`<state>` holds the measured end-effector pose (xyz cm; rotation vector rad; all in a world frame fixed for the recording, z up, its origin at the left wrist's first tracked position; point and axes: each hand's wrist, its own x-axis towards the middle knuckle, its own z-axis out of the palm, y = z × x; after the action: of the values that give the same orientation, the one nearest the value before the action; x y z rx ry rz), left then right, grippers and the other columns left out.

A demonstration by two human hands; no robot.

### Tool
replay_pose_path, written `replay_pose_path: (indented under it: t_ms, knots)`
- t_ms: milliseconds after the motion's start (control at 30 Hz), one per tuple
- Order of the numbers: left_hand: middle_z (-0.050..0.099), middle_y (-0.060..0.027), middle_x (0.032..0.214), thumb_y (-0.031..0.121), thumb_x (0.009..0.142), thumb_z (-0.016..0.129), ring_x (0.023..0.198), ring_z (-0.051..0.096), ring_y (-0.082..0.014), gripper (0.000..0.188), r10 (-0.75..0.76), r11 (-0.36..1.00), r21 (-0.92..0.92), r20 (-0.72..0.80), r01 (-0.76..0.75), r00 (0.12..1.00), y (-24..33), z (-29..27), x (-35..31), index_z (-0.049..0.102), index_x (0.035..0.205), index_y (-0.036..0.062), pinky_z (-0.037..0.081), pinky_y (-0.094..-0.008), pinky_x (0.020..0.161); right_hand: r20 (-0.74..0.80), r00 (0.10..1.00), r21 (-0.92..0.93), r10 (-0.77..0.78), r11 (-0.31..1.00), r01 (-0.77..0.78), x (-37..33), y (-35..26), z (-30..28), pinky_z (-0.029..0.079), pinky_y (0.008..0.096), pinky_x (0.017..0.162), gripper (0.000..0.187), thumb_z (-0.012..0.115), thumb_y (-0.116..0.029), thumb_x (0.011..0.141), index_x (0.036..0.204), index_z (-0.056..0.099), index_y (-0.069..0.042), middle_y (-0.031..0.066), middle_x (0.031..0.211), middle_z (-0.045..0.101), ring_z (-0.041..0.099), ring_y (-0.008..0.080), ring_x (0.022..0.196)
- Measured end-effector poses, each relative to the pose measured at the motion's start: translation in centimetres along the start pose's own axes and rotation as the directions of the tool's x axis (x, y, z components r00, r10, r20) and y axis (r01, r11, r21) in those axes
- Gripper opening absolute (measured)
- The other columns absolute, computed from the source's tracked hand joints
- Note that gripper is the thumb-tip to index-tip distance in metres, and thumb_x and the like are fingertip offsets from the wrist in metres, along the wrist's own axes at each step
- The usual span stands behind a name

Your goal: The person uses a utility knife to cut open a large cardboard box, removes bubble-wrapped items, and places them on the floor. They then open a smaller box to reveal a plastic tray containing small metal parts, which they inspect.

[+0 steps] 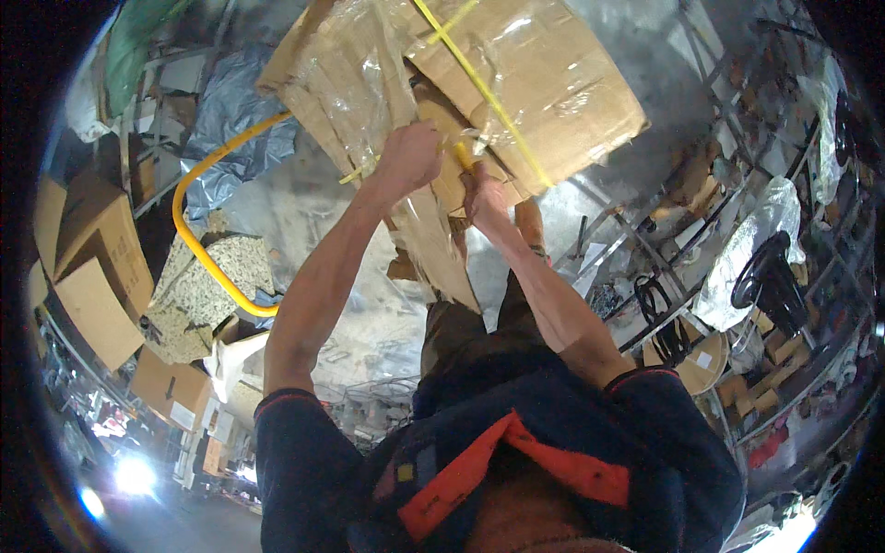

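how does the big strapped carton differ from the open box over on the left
The strapped carton has a yellow strap across it; the open box shows none.
The strapped carton is at the left hand and right hand; the open box sits apart, untouched.
The strapped carton looks larger in this view than the open box.
Both are brown cardboard.
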<state>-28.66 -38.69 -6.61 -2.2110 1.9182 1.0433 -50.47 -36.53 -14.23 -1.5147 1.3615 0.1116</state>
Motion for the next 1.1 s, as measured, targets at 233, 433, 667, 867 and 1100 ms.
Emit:
replay_pose_path:
  t_ms: [233,433,667,867,1100]
  knots:
    - [0.065,-0.0154,0.095,0.016,0.090,0.067,0.082,0.064,-0.0368,0.017,-0.163,0.914,-0.404,-0.284,0.037,0.945,-4.8,-5.5,-8.5,0.068,0.091,-0.0008,0.051,-0.0420,0.075,-0.192,0.943,0.063,-0.271,0.956,0.288,3.2,-4.3,1.2,0.045,0.0524,0.057,0.023,0.062,-0.024,0.096,0.103,0.054,-0.004,0.0243,0.068,0.060,0.061,0.0449,0.064]
    - [0.064,-0.0155,0.095,0.012,0.088,0.068,0.087,0.062,-0.0379,0.014,-0.124,0.917,-0.400,-0.311,-0.011,0.942,-4.9,-5.0,-9.2,0.068,0.091,-0.0020,0.051,-0.0441,0.077,-0.425,0.682,0.034,-0.595,0.742,0.670,14.2,-21.9,-3.9,0.046,0.0538,0.058,0.021,0.062,-0.017,0.094,0.102,0.055,0.001,0.0277,0.074,0.060,0.060,0.0487,0.069]
    - [0.066,-0.0200,0.098,0.012,0.089,0.067,0.086,0.066,-0.0359,0.014,-0.100,0.955,-0.295,-0.384,-0.020,0.918,-6.1,-6.1,-13.0,0.068,0.092,-0.0009,0.051,-0.0413,0.072,0.007,0.754,-0.388,-0.656,0.694,0.607,21.5,-18.1,4.4,0.050,0.0494,0.054,0.028,0.059,-0.023,0.091,0.098,0.059,0.004,0.0228,0.077,0.065,0.065,0.0448,0.069]
    - [0.068,-0.0185,0.098,0.017,0.086,0.072,0.096,0.065,-0.0356,0.020,-0.782,0.531,-0.459,0.060,0.712,0.621,-15.1,-4.4,-30.4,0.069,0.094,-0.0004,0.051,-0.0453,0.084,0.053,0.938,-0.194,-0.343,0.918,0.346,11.4,-5.4,6.4,0.052,0.0550,0.070,0.032,0.066,-0.026,0.088,0.109,0.057,-0.003,0.0214,0.081,0.065,0.065,0.0459,0.080]
    - [0.053,-0.0276,0.136,0.037,0.078,0.082,0.131,0.046,-0.0449,0.072,-0.719,0.693,-0.250,-0.161,0.677,0.676,-18.0,8.4,-32.8,0.054,0.132,0.0002,0.041,-0.0505,0.106,-0.071,0.867,-0.794,-0.493,0.554,0.250,14.0,-1.4,-1.6,0.056,0.0531,0.082,0.054,0.066,-0.027,0.089,0.131,0.046,-0.001,0.0261,0.135,0.047,0.060,0.0423,0.112]
